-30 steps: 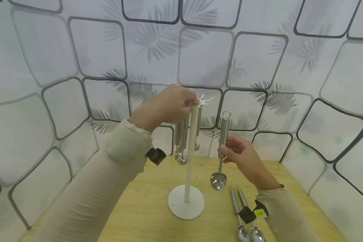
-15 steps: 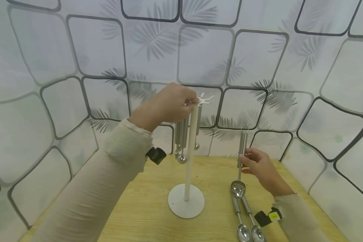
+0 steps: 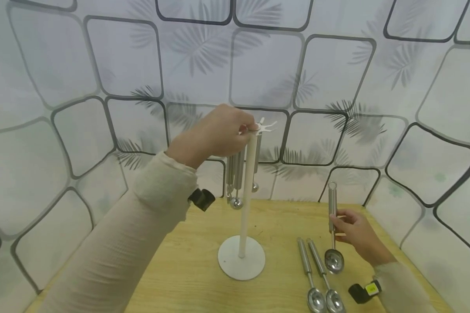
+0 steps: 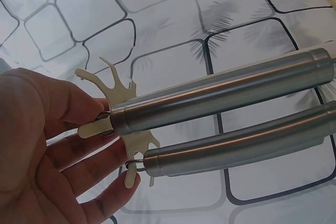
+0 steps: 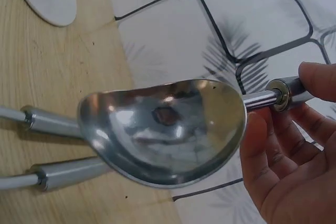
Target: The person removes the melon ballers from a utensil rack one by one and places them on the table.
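In the head view my left hand (image 3: 228,130) pinches the white hooked top (image 3: 263,127) of the utensil stand (image 3: 247,191). Steel handles (image 4: 226,90) hang by their rings from its hooks, close to my thumb and fingers in the left wrist view. To the right, my right hand (image 3: 354,232) holds a steel spoon (image 3: 334,261) by its handle, bowl down, above the table's right side. Its deep, shiny bowl (image 5: 168,129) fills the middle of the right wrist view. Two similar spoons, a left one (image 3: 316,300) and a right one (image 3: 334,300), lie side by side on the table.
The stand's round white base (image 3: 241,269) rests on the light wooden table (image 3: 188,278). Several steel utensils (image 3: 236,202) hang behind the pole. A patterned wall covering (image 3: 266,65) encloses the back and both sides.
My right hand has carried the spoon rightward and down, away from the stand and past the two lying spoons. My left hand has stayed on the stand's top.
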